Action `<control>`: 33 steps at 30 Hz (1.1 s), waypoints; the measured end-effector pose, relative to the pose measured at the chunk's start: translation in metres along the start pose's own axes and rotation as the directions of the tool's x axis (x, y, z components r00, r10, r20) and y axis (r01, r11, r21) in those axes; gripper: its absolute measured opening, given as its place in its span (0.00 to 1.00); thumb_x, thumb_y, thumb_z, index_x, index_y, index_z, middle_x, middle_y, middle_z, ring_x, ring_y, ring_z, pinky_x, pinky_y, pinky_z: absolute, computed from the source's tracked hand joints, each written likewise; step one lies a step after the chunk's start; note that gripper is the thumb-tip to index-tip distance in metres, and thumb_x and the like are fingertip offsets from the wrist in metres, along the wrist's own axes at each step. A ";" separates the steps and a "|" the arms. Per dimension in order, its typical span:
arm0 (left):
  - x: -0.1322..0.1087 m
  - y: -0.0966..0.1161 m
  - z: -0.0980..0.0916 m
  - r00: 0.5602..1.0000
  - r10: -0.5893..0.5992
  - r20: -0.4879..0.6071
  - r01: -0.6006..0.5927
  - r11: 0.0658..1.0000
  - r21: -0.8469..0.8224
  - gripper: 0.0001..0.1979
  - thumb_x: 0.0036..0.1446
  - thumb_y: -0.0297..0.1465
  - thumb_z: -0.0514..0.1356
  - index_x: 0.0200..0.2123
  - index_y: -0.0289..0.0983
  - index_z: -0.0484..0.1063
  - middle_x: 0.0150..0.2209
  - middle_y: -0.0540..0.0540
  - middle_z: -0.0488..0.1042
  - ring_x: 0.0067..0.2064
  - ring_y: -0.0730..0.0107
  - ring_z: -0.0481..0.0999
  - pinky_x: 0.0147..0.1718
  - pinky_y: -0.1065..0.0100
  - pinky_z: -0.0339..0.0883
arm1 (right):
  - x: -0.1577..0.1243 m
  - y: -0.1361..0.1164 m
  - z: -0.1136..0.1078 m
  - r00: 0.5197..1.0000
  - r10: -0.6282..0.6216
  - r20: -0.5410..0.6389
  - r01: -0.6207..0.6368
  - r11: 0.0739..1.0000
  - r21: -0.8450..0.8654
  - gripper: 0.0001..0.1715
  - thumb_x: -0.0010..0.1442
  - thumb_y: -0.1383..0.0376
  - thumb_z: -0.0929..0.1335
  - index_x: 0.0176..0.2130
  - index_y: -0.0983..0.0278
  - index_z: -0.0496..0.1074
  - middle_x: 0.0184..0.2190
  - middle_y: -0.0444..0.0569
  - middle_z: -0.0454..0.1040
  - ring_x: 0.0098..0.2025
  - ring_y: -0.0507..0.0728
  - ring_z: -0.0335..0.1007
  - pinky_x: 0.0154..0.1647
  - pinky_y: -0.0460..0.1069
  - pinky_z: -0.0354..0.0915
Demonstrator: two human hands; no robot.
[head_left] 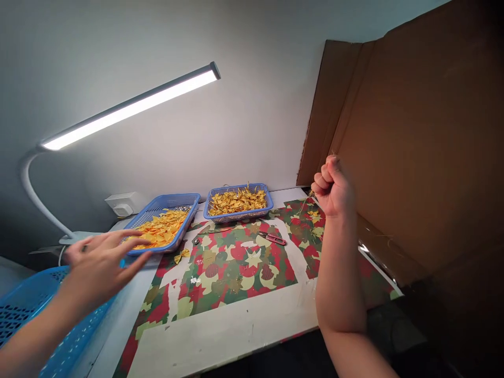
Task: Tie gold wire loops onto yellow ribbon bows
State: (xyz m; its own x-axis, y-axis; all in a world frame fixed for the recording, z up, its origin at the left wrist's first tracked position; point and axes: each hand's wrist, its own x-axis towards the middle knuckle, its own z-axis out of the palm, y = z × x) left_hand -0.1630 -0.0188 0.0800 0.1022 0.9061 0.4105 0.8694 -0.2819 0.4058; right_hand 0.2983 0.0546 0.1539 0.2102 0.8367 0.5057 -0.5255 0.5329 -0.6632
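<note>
My left hand (103, 258) is over the near left corner of a blue basket (191, 215) of yellow-gold ribbon pieces (163, 229). Its fingers are stretched apart, and nothing shows in them. My right hand (333, 186) is raised in a fist in front of the cardboard. Thin, wispy strands (307, 198) poke out above and below the closed fingers; their full shape is hidden. One small gold bow (181, 255) lies on the patterned table covering beside the left basket. Pink-handled thread snips (272, 239) rest near the middle of the table.
A second blue basket (270, 202) holds gold bow-like pieces at the back. A lit lamp (134, 108) reaches over from the left. Tall cardboard (413, 131) walls the right side. A larger blue basket (23, 299) stands at lower left, by the table edge.
</note>
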 end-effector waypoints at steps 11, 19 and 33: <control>0.063 0.222 0.139 0.868 0.268 0.417 0.129 0.689 -0.713 0.11 0.55 0.39 0.63 0.37 0.38 0.74 0.35 0.45 0.77 0.36 0.64 0.74 0.34 0.67 0.65 | -0.006 0.005 0.022 0.997 0.070 0.038 -0.067 0.995 -0.077 0.30 0.42 0.52 0.79 0.27 0.61 0.58 0.17 0.32 0.43 0.17 0.44 0.34 0.14 0.42 0.37; 0.089 0.222 0.142 0.976 0.030 0.215 0.197 0.287 -0.937 0.27 0.57 0.46 0.56 0.17 0.39 0.46 0.17 0.57 0.43 0.20 0.78 0.42 0.19 0.71 0.41 | 0.004 0.016 0.013 0.986 -0.020 -0.168 0.035 0.996 0.087 0.24 0.47 0.59 0.77 0.28 0.61 0.59 0.17 0.32 0.40 0.17 0.46 0.34 0.16 0.43 0.39; 0.115 0.189 0.089 0.996 -0.017 0.087 0.077 -0.309 -0.948 0.17 0.48 0.29 0.63 0.17 0.36 0.56 0.21 0.57 0.63 0.14 0.86 0.51 0.11 0.78 0.53 | 0.001 0.057 0.039 0.988 -0.082 -0.130 0.094 0.992 0.083 0.17 0.50 0.59 0.74 0.38 0.56 0.67 0.15 0.32 0.47 0.30 0.50 0.71 0.51 0.50 0.65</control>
State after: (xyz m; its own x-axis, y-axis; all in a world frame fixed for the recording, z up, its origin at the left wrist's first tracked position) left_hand 0.0557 0.0602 0.1309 0.1288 0.9347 0.3313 -0.7193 -0.1419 0.6800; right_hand 0.2361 0.0807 0.1377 0.3577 0.7993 0.4828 -0.5706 0.5964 -0.5646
